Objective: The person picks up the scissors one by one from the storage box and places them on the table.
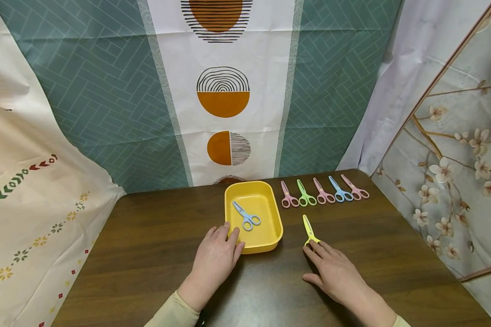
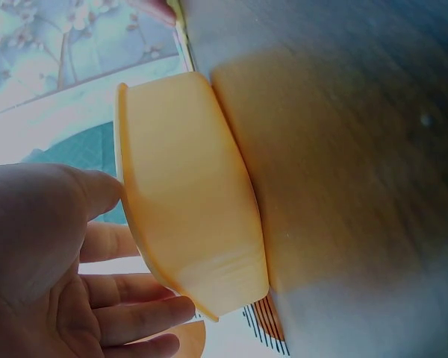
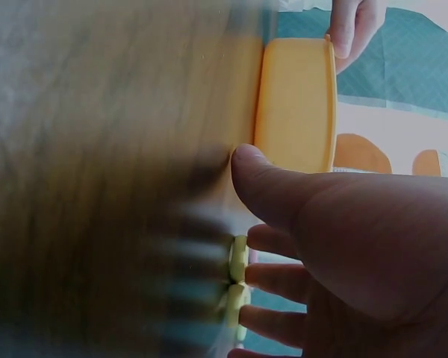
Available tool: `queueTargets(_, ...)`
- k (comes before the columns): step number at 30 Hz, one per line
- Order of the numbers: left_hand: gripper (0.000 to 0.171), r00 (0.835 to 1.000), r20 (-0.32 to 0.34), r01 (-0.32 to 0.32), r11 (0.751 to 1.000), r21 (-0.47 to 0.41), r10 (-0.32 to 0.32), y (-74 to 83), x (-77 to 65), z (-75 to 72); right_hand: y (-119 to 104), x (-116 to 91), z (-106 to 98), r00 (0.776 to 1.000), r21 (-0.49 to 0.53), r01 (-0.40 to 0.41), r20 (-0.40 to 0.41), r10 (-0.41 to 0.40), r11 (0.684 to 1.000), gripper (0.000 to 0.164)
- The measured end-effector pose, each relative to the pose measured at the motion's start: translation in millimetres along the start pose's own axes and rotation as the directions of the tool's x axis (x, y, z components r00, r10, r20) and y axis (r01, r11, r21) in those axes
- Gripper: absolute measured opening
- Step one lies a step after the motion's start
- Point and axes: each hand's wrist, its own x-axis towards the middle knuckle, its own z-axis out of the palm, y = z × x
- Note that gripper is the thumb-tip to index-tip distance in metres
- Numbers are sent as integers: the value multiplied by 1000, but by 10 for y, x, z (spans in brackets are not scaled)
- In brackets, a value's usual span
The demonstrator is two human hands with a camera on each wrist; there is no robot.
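Note:
A yellow tray (image 1: pixel 266 236) stands on the table with one pair of blue scissors (image 1: pixel 241 210) lying inside. My left hand (image 1: pixel 216 256) rests at its near left corner, fingers loosely extended over the rim; in the left wrist view the thumb (image 2: pixel 101 192) touches the rim. To the right of the tray lies a pair of yellow scissors (image 1: pixel 308 227), blades pointing away from me. The fingertips of my right hand (image 1: pixel 336 274) are on its handle loops, which they partly cover. In the right wrist view those loops (image 3: pixel 239 259) show beyond extended fingers, with the thumb held apart.
Several scissors are lined up at the back right of the table: pink scissors (image 1: pixel 287 193), green scissors (image 1: pixel 303 193), and blue scissors (image 1: pixel 337 188) among them. A patterned curtain (image 1: pixel 237 104) hangs behind the back edge. Floral cloths (image 1: pixel 442 172) border the right side.

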Motion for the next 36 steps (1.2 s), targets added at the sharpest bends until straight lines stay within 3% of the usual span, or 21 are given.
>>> queueTargets(14,41,1000,-1,1,1000,-3,-1,2,2,-4,224,25,-42,999,-1,-33,-15,33,999,65)
queueTargets(36,40,1000,-8,-2,1000,-3,2,5,2,-8,727,-169,-50,990,40,-77,-119,82,996,54)
